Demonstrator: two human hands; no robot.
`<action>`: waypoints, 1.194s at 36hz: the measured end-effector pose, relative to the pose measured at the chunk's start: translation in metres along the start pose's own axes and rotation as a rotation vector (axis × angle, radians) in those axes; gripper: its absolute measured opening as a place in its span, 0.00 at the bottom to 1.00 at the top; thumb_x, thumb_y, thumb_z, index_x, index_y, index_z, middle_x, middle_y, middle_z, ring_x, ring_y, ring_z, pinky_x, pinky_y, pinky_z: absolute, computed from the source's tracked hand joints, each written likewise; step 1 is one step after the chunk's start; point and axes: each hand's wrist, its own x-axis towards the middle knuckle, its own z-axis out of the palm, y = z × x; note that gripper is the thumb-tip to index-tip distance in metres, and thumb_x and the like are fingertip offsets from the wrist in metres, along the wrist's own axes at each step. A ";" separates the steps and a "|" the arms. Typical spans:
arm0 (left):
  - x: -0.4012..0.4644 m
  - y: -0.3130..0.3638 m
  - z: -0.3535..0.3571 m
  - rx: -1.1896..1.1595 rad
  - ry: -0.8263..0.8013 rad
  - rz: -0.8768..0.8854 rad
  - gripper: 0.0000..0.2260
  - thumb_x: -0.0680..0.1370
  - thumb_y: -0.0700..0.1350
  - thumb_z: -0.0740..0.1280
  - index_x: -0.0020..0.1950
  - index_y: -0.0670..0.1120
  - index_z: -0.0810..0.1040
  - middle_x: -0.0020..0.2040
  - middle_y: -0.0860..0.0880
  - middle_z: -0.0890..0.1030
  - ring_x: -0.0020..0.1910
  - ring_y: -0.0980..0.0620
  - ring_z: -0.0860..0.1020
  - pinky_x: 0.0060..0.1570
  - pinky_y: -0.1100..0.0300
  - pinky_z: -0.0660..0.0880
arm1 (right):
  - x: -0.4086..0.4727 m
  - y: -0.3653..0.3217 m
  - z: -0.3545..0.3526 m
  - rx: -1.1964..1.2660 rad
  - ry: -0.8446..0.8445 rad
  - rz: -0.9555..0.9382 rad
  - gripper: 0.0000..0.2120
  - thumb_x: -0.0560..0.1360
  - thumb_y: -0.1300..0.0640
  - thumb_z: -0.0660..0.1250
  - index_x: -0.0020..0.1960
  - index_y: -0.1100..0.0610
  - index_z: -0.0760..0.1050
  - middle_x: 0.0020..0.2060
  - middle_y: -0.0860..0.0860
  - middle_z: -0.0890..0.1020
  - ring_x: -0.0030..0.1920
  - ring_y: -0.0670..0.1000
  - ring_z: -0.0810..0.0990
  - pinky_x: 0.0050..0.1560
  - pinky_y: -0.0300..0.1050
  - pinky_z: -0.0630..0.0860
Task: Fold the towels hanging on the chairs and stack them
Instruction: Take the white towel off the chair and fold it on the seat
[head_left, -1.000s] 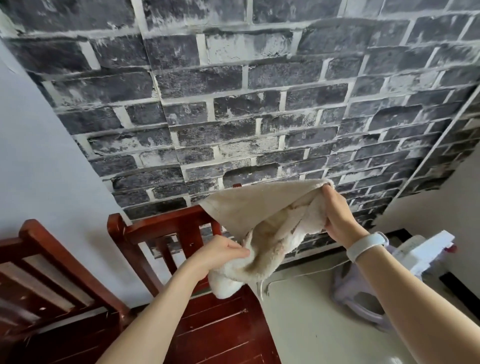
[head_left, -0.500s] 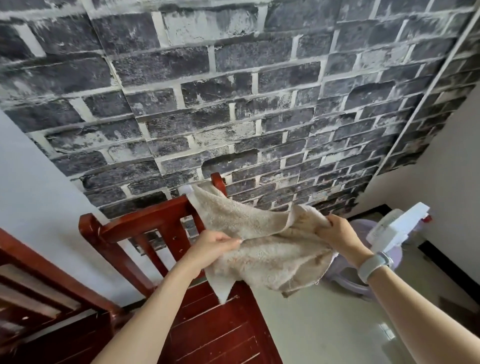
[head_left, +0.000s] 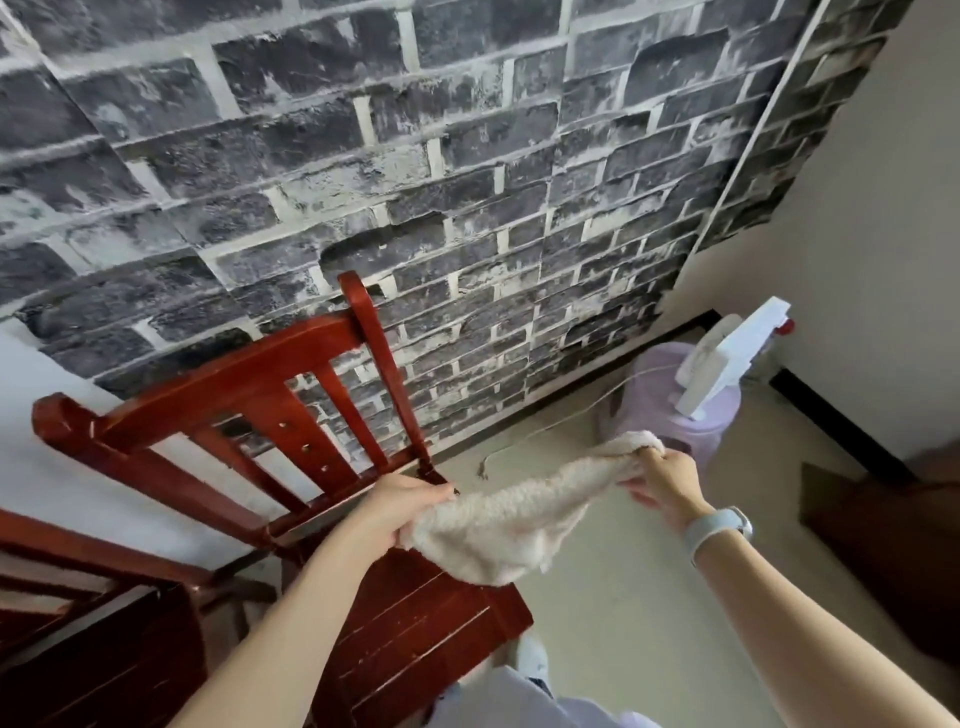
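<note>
The brick wall (head_left: 363, 156) fills the upper frame, and the red chair (head_left: 270, 415) stands at lower left with its seat running to bottom centre; its backrest is bare, so the towel is already off it. A second chair (head_left: 78, 571) shows only at the far left edge. The towel (head_left: 498, 525), cream and fluffy, hangs in a sagging band across lower centre, above the front edge of the seat and not resting on it. The left hand (head_left: 410, 506) grips its left end with fingers curled around the cloth; the right hand (head_left: 662, 480) pinches the bunched right end, with a pale band on that wrist (head_left: 714, 527). As I judge it, the main risk is a crooked fold: the cloth is gathered in both grips rather than held by clean corners, so edges may not meet when it is doubled over. The slack middle could also drag on the seat or slip toward the floor (head_left: 597, 597) if either grip loosens. To the right, a lilac stool (head_left: 691, 415) with a white object (head_left: 732, 358) on it sits near the right hand, and a wide swing could knock it. A thin cord (head_left: 545, 431) lies on the floor by the wall and might snag a foot. No brand, label or writing can be read anywhere.
</note>
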 end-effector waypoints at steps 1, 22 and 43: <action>0.000 -0.001 0.003 0.050 0.040 0.044 0.07 0.73 0.47 0.70 0.45 0.44 0.80 0.29 0.49 0.75 0.26 0.54 0.69 0.27 0.63 0.65 | 0.002 0.007 -0.003 0.030 0.007 0.029 0.11 0.76 0.61 0.54 0.38 0.57 0.72 0.34 0.54 0.78 0.26 0.49 0.80 0.35 0.42 0.73; -0.002 -0.019 -0.012 -0.181 0.153 0.276 0.10 0.75 0.36 0.65 0.54 0.46 0.79 0.51 0.52 0.80 0.49 0.59 0.76 0.43 0.68 0.70 | -0.003 0.024 0.020 -0.128 -0.008 -0.210 0.12 0.69 0.65 0.59 0.40 0.52 0.77 0.40 0.55 0.80 0.42 0.53 0.75 0.45 0.46 0.72; -0.014 -0.027 -0.094 0.159 0.500 0.498 0.10 0.76 0.38 0.64 0.55 0.46 0.80 0.51 0.53 0.79 0.54 0.55 0.75 0.55 0.62 0.69 | 0.000 -0.015 0.045 -0.151 -0.116 -0.258 0.13 0.79 0.61 0.55 0.45 0.52 0.77 0.48 0.57 0.79 0.49 0.59 0.79 0.53 0.58 0.78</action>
